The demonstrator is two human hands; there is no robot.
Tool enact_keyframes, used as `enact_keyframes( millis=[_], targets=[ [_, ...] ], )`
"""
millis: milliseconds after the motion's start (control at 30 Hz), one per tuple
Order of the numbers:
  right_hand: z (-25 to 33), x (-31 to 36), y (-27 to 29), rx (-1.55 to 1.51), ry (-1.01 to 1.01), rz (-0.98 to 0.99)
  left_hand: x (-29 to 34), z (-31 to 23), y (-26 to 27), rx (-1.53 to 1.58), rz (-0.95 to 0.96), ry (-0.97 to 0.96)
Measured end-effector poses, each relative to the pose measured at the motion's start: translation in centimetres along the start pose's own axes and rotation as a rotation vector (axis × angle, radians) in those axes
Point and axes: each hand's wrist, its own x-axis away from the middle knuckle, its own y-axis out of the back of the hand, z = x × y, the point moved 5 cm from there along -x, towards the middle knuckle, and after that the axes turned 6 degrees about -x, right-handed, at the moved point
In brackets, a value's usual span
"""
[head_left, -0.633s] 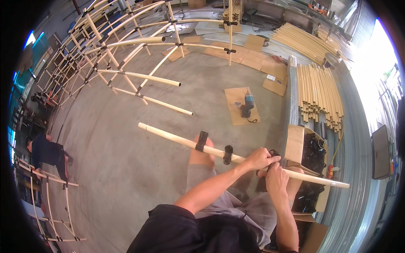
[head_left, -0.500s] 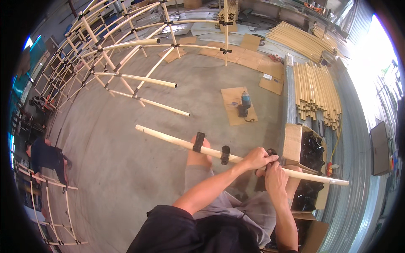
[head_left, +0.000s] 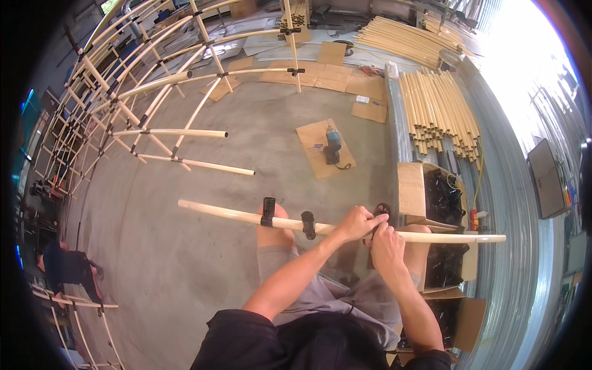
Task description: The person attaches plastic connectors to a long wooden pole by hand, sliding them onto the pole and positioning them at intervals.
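A long cream-coloured pipe [head_left: 450,238] lies across my knees. Two black pipe joints, one upright [head_left: 268,211] and one shorter [head_left: 308,226], sit on its left half. Farther right, a third black pipe joint [head_left: 383,210] is on the pipe, partly covered by my fingers. My left hand [head_left: 356,224] is closed at this joint, thumb and fingers pressed against it. Just beside it, my right hand [head_left: 388,245] is closed around the same joint from the near side. The fingers hide where the joint meets the pipe.
Open cardboard boxes [head_left: 412,188] of black joints stand at my right, beside long metal profiles [head_left: 502,185]. Cut pipes [head_left: 438,111] are stacked beyond. A cordless drill [head_left: 332,145] lies on cardboard ahead. A pipe frame [head_left: 185,132] rises front-left; another person [head_left: 69,268] bends at far left.
My view has turned slightly right, so the surroundings sit farther left. Both hands stay at the third joint, and the pipe lies closer to level in the picture.
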Motion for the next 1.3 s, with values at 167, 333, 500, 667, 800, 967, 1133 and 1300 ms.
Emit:
enact_keyframes(
  millis=[167,333,500,667,800,967,1133,1300],
  targets=[
    [-0.3,-0.4,0.3,-0.096,-0.099,0.163,0.2,-0.4,0.1,0.028,-0.024,0.000],
    [0.4,0.3,0.4,0.072,0.048,-0.056,0.2,-0.3,0.1,0.005,-0.008,0.004],
    [1.7,0.7,0.9,-0.020,-0.034,-0.009,0.8,-0.4,0.8,-0.014,-0.001,0.005],
    [0.7,0.4,1.2,-0.142,-0.100,0.024,0.1,-1.6,0.6,-0.035,-0.024,0.006],
    [1.2,0.4,1.6,0.143,0.082,-0.101,-0.2,0.3,0.6,-0.081,0.066,0.081],
    [2.0,0.6,0.9,0.465,0.253,-0.090,-1.3,2.6,0.1,0.198,0.111,0.051],
    [1.6,0.9,0.8,0.383,0.175,-0.140,0.2,-1.2,0.0,0.273,0.111,0.105],
    [1.6,0.5,-0.7,-0.047,0.101,-0.133,0.5,-1.0,0.5,0.284,0.085,0.019]
  ],
)
